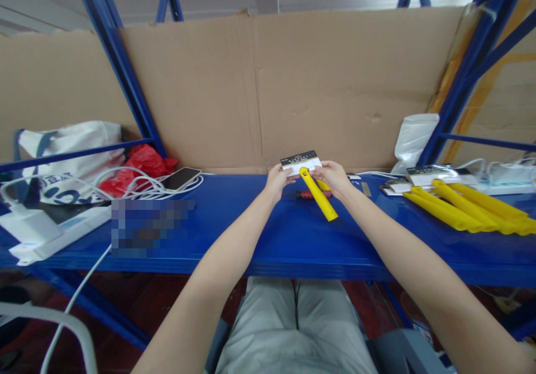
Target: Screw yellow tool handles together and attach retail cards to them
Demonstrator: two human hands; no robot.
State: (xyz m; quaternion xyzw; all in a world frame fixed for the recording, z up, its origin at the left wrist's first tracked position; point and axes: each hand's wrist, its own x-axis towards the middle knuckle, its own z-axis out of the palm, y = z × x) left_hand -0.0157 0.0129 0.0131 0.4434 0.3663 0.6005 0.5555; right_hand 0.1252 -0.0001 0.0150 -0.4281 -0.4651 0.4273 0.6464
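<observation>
A black-and-white header card [298,164] is held above the blue table, with one of its side edges in each hand. My left hand [278,182] pinches the left side, fingers closed. On the opposite side, my right hand [334,178] is closed on the card's right edge. From the card a long yellow plastic piece [320,196] slants down to the right; its exact kind is unclear. Beneath it lies a red-handled tool [307,194], partly hidden by the yellow piece and my hands.
Several yellow pieces with cards [469,206] lie on the right. To the left are a phone [182,178], white cables [138,187], a red plastic bag [142,164], a cloth bag [79,159] and a power strip [62,234]. Cardboard [335,84] stands behind.
</observation>
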